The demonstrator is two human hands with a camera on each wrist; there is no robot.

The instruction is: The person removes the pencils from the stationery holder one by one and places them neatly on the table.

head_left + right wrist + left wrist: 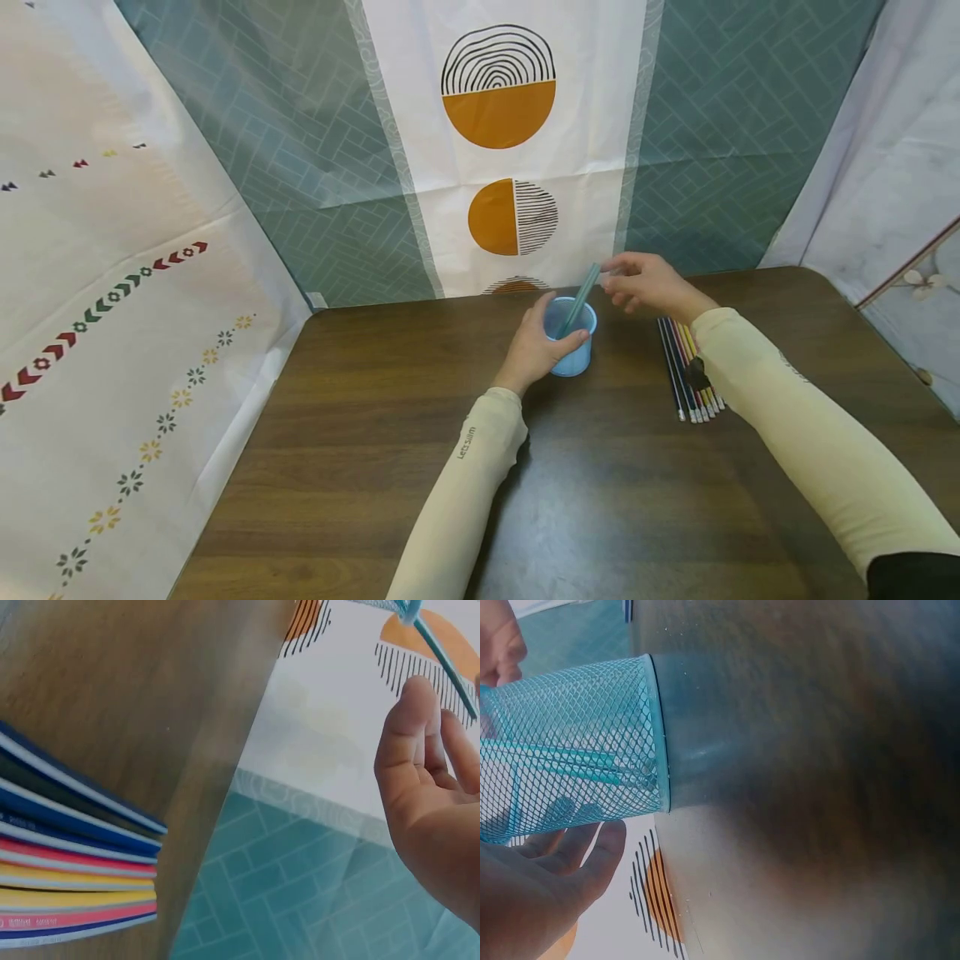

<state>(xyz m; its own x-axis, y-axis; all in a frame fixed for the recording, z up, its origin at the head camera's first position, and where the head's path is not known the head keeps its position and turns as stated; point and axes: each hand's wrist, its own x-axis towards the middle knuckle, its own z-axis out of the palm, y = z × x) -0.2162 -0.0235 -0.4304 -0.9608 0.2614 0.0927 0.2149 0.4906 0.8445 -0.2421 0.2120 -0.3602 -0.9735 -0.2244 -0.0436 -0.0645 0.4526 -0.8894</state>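
Observation:
A light blue mesh pencil cup (573,360) stands near the table's back edge. Slim green pencils (583,296) lean inside it, their upper ends above the rim. My left hand (536,346) holds the cup from its left side, thumb toward the near side and fingers behind; the left wrist view shows the fingers along the mesh (577,712). Just right of the green pencils' tops is my right hand (648,285), its fingers loosely bent and seemingly apart from them. Several coloured pencils (678,367) lie side by side on the table, below the right wrist.
The brown wooden table (360,433) ends at a back edge just behind the cup. A patterned cloth (592,108) hangs behind it, with pale cloths at both sides. A small black object (697,373) shows under the right sleeve, over the pencil row.

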